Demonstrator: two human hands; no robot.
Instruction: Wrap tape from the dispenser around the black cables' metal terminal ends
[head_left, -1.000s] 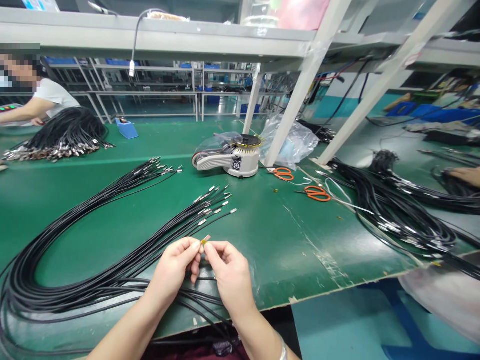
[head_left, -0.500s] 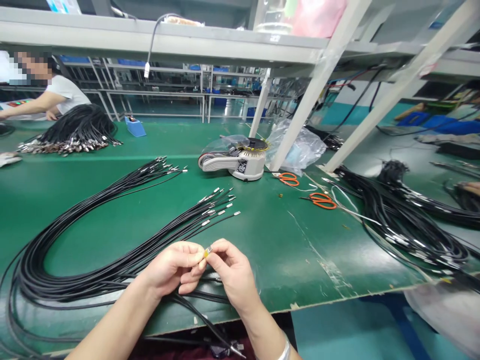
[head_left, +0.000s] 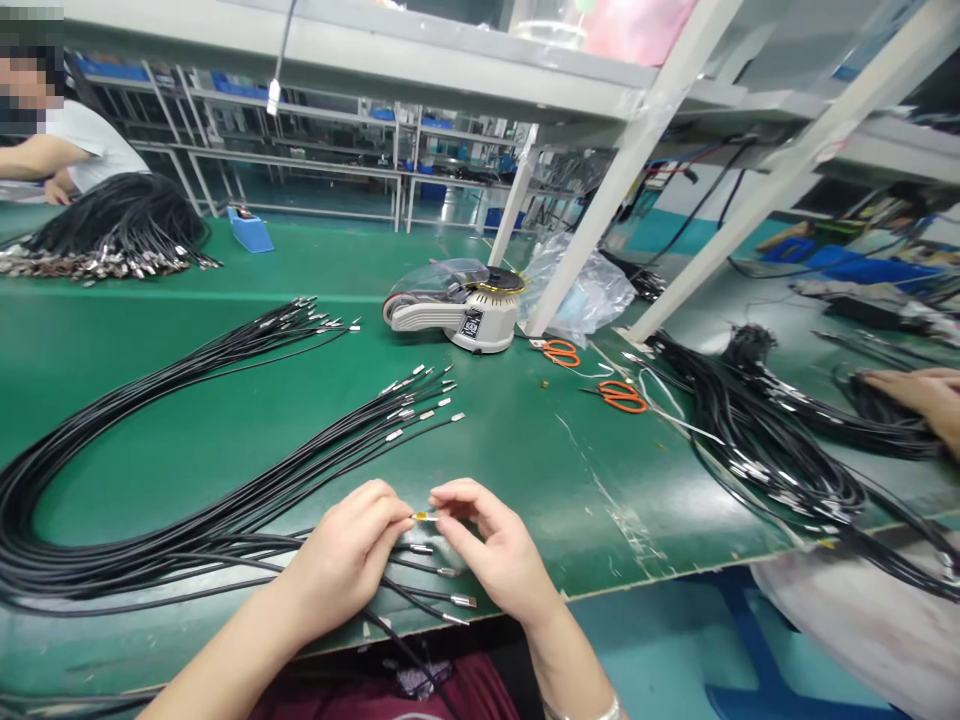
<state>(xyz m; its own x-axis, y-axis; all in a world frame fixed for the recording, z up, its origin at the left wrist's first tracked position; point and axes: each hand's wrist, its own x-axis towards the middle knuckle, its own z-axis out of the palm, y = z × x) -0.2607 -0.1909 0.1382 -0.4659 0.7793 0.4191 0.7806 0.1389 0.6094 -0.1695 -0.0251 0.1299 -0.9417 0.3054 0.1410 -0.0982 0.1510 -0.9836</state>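
The left hand (head_left: 341, 560) pinches a small plug (head_left: 430, 518) with yellow tape (head_left: 421, 517) on it, above the bench (head_left: 525, 440). The right hand (head_left: 506, 555) has its thumb and finger apart by the shiny tip; I can't tell if they touch it. If the tape sticks to a finger, it could pull crooked. Loose cable ends (head_left: 463, 601) close by could bump the plug.

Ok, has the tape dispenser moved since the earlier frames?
No, no shift either way: the tape dispenser sits just left of the foot of the slanted white post, as before.
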